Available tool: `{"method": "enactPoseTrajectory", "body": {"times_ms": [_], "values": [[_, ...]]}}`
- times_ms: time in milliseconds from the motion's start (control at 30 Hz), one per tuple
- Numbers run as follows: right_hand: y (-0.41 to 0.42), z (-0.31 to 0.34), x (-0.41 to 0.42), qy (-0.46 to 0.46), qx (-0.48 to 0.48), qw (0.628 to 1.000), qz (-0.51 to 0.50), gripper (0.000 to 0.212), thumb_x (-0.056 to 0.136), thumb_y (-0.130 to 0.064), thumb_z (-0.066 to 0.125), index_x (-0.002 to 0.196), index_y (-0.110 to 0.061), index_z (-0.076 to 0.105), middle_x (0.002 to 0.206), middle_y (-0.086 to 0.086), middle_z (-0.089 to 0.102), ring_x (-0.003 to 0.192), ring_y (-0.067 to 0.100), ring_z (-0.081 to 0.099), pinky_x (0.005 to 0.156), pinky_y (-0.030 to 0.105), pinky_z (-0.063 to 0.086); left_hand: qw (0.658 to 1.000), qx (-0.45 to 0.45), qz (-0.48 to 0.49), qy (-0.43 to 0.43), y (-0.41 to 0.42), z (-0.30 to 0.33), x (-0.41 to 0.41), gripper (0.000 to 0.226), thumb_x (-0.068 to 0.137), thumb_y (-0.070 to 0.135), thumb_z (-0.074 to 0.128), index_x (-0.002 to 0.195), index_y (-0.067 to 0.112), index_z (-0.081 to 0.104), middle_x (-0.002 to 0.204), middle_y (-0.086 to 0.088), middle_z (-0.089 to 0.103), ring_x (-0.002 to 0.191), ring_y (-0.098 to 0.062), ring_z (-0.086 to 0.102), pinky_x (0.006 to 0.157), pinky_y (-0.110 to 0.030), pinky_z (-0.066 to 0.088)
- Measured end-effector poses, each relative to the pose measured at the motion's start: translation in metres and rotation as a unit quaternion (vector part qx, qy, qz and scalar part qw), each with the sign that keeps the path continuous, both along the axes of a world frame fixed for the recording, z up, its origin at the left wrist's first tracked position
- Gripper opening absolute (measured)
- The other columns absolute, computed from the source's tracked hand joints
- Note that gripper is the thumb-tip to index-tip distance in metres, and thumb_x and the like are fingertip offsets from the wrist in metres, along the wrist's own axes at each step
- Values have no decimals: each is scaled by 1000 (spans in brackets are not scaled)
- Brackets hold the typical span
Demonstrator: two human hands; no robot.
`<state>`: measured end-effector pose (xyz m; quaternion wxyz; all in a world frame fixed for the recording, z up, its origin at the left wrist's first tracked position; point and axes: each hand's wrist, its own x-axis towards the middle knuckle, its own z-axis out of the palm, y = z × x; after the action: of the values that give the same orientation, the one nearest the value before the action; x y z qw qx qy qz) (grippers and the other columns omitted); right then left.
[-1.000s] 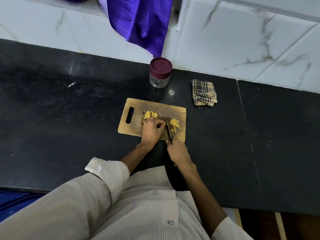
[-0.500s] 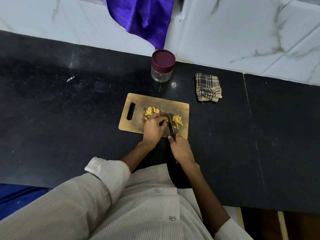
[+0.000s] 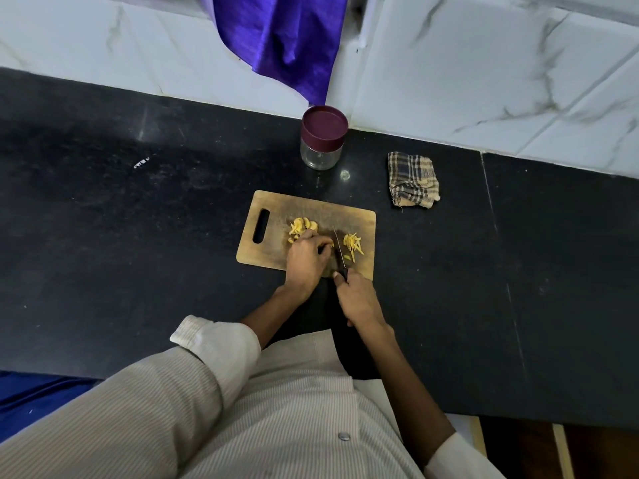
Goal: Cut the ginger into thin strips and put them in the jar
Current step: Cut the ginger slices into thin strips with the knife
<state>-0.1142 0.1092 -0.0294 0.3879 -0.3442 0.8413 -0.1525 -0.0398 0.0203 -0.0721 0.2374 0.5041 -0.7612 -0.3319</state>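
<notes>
A wooden cutting board [image 3: 276, 243] with a handle slot lies on the black counter. On it, yellow ginger slices [image 3: 302, 225] sit in a pile at the middle, and thin ginger strips [image 3: 352, 243] lie to the right. My left hand [image 3: 306, 259] presses down on ginger between the two piles, fingers curled over it. My right hand [image 3: 358, 299] grips the handle of a knife [image 3: 339, 248], whose blade points away from me, right beside my left fingertips. The glass jar [image 3: 322, 140] with its maroon lid on stands behind the board.
A folded checked cloth [image 3: 413, 179] lies right of the jar. A purple fabric [image 3: 287, 43] hangs down the marble wall above the jar. The black counter [image 3: 138, 236] spreads wide to both sides.
Both hands stay at the board with the knife beside the left fingertips. The view has shifted slightly, so board and jar sit lower in frame.
</notes>
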Motion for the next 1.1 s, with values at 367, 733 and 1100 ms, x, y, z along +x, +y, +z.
{"method": "enactPoseTrajectory", "body": {"times_ms": [367,733,1100], "values": [[-4,-5,4,42,19,999,2,30,106,-28,39,119,-7,55,114,17,63,104,34,62,82,40,50,1000,-11,-2,7,1,-3,1,19,90,10,61,105,5,71,110,-9,62,89,-19,62,80,-31,52],[-8,-6,10,55,70,996,-3,30,102,-22,41,124,-5,53,122,17,61,112,35,59,79,37,43,999,-26,-21,1,6,-5,2,19,89,9,60,102,3,73,105,-9,62,84,-21,62,70,-31,52],[8,-14,0,-56,0,996,-76,32,105,-36,41,121,-12,53,101,16,62,72,26,61,40,27,49,999,-37,-14,-37,10,-2,-2,19,90,12,57,98,4,72,111,-10,61,80,-26,65,65,-36,54]]}}
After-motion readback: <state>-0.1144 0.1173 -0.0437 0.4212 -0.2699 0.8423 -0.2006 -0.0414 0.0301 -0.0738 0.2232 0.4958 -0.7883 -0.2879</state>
